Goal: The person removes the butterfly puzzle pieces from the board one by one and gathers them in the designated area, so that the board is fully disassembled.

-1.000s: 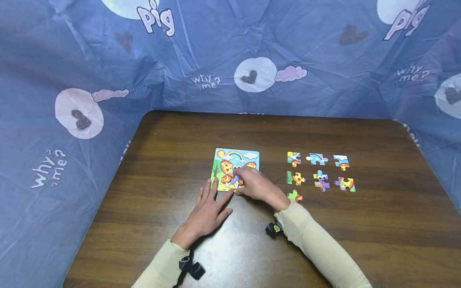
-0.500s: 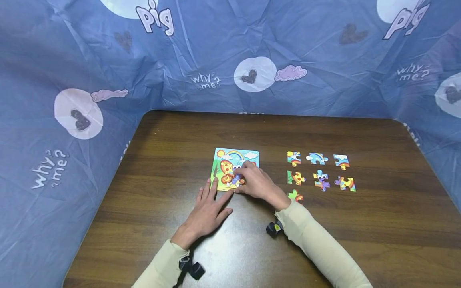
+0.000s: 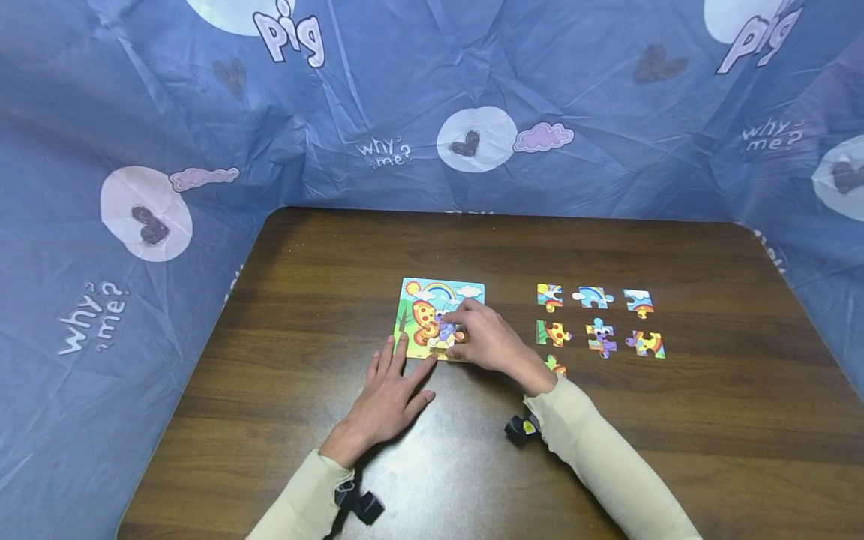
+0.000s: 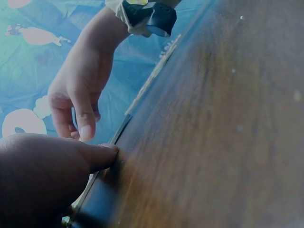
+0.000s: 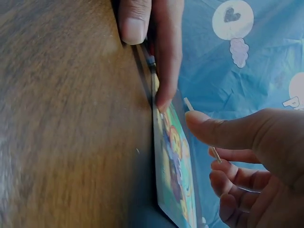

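Note:
A square puzzle board (image 3: 440, 290) printed with a butterfly, a rainbow and a sun lies on the table in front of the hands. My left hand (image 3: 385, 397) is spread with its fingers extended, fingertips on the board's near edge. Over the board's near right part, my right hand (image 3: 493, 339) pinches a small jigsaw piece (image 5: 188, 103) between thumb and fingers. In the right wrist view that piece appears edge-on as a thin pale strip, apart from the board's face. The right hand hides part of the butterfly picture in the head view.
To the right of the board, several loose jigsaw pieces (image 3: 601, 341) lie face up in rows on the brown wooden table (image 3: 324, 285). The right forearm passes close to the lowest piece (image 3: 556, 365). A blue printed cloth (image 3: 378, 90) stands around the table's far and side edges.
My right hand has shifted slightly right and raised the jigsaw piece off the board's face. The left hand keeps its place, and the loose pieces lie as before.

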### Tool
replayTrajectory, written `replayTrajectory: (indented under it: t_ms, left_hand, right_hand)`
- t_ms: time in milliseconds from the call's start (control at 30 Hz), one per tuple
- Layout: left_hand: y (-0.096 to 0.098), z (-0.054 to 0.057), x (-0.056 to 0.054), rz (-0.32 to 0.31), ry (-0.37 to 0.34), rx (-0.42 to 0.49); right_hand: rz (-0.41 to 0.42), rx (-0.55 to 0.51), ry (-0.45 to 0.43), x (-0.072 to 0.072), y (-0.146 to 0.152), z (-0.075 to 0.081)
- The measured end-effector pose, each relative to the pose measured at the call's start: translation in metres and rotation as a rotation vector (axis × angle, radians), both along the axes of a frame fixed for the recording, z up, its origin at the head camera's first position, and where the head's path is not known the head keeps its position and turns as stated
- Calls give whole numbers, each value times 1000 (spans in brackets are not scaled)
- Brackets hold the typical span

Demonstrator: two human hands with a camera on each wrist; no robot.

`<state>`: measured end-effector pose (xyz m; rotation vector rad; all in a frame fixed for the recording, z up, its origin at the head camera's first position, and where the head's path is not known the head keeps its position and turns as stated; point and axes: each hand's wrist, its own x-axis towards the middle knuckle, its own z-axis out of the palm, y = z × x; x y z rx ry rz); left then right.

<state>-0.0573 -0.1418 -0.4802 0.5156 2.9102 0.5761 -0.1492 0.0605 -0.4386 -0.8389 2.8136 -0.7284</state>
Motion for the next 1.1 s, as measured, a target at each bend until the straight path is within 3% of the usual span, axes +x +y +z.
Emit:
replayTrajectory:
  t_ms: [267,667,1100]
  left_hand:
    - [-1,-1,0,-1,9,10]
    - [-1,-1,1,-1,3,16]
    - [0,0,0,-2,-3,15]
  right_hand:
    - [-3,-48,22,2,17,4]
    - [-41,-65,-7,9,49,11]
    - [-71,-59,31,19,91,17]
